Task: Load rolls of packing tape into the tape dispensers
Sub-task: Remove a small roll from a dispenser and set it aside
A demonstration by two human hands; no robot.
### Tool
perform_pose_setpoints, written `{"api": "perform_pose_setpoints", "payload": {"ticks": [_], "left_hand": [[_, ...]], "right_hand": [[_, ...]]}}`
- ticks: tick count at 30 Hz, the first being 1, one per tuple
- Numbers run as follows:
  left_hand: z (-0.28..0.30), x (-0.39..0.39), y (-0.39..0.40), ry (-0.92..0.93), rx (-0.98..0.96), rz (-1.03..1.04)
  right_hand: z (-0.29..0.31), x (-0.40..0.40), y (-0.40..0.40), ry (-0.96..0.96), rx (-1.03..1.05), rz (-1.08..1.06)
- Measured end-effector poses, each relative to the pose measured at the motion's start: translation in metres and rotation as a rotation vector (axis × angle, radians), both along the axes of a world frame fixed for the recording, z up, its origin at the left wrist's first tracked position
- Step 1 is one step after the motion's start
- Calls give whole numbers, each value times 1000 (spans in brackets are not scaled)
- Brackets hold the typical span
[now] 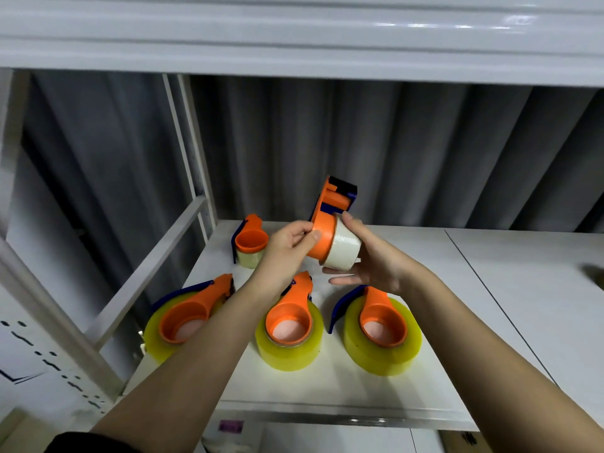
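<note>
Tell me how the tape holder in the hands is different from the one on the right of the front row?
The tape holder in the hands is lifted and tilted, pinched by the left hand and cupped by the right hand; the front right tape holder lies flat on the shelf, untouched. The held one carries a small, pale, whitish roll; the other sits in a fat yellow roll. Both are orange with dark blue parts.

Three loaded dispensers [292,325] stand in a row across the near part of the shelf [434,276], with narrow gaps between them; a fourth [250,241] sits at far left. Right half of shelf bare and passable. Upper shelf [294,37] limits overhead room. Diagonal frame bar [153,273] closes the left side. Corrugated wall [425,152] blocks the far side.
</note>
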State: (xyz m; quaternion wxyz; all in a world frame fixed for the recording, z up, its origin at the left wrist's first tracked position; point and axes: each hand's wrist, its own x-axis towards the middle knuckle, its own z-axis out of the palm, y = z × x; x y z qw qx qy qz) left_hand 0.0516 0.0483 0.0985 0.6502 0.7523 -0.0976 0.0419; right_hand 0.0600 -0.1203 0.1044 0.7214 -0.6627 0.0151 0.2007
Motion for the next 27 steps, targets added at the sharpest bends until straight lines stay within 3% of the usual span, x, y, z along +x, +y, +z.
{"api": "perform_pose_setpoints", "payload": {"ticks": [4, 9, 11, 13, 14, 19, 22, 27], "left_hand": [[0, 6, 2, 7, -32, 36], [1, 14, 2, 128, -209, 76], [0, 21, 12, 269, -347, 138], [-2, 32, 31, 378, -467, 260], [-4, 35, 40, 377, -488, 291], [7, 45, 28, 261, -418, 149], [3, 55, 12, 267, -329, 139], [-18, 70, 2, 382, -369, 157]], "right_hand": [[-9, 4, 2, -65, 73, -37], [-18, 12, 8, -274, -74, -123], [-21, 15, 2, -497, -235, -188], [-23, 22, -19, -755, -545, -257], [-22, 23, -31, -781, -614, -296], [-21, 39, -46, -567, -796, -288], [-25, 52, -39, -485, -709, -297], [-33, 69, -42, -325, -661, -243]]}}
